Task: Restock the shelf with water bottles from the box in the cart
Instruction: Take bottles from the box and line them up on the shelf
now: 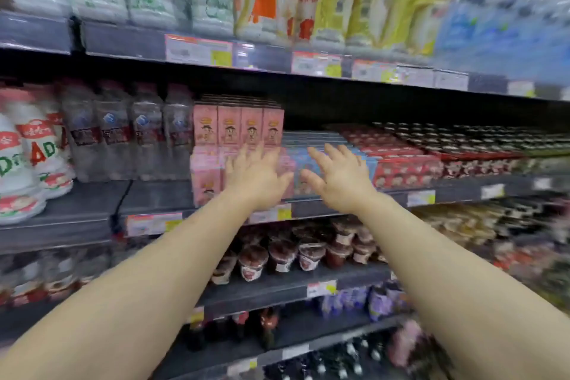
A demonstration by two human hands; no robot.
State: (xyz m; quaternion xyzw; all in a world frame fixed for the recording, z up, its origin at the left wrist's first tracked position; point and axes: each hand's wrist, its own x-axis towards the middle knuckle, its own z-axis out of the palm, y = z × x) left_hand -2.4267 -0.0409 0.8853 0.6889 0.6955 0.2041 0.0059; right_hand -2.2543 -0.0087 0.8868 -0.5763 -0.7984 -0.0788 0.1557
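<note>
- Clear water bottles [129, 133] with dark red labels stand in a row on the middle shelf [92, 203], at about nine o'clock from the hands.
- Pink drink cartons [237, 125] sit just right of them, stacked in two tiers.
- Left hand [254, 177] reaches toward the lower cartons, fingers spread, holding nothing.
- Right hand [337, 177], at three o'clock from it, is likewise splayed and empty before blue cartons [308, 163].
- Red packs [407, 170] lie further right.

We observe both bare forearms extended forward and upward, the left hand [257, 177] and right hand [337, 177] side by side and close together, backs toward us, fingers spread, grasping nothing.
</note>
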